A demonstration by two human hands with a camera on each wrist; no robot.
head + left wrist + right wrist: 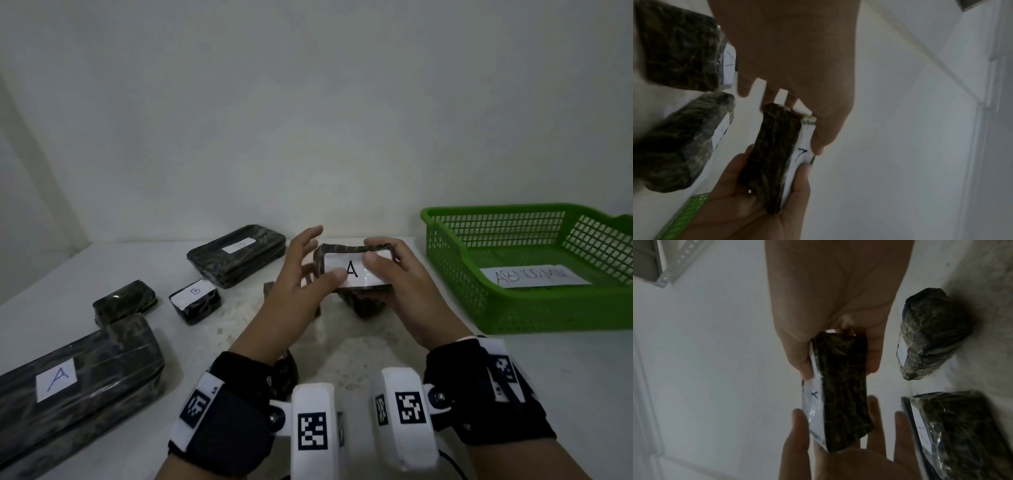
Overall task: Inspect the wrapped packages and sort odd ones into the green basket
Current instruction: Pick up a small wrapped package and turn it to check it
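Observation:
A small dark wrapped package [356, 270] with a white label marked A is held above the table between both hands. My right hand [371, 254] grips its right end, thumb on the label and fingers curled over the top edge. My left hand [325, 255] pinches the left end, thumb on the label and lower fingers behind, while its upper fingers spread away. The right wrist view shows the same package [844, 394] edge-on between the right hand [838, 373] and the left thumb. The green basket [513, 308] stands at the right, holding a paper marked ABNORMAL [534, 275].
On the white table [342, 342] lie a long package marked A [78, 377], a small unlabelled one [125, 301], a small one marked B [195, 301] and a flat one [238, 255]. Another dark package [366, 305] sits under my hands. A wall rises behind the table.

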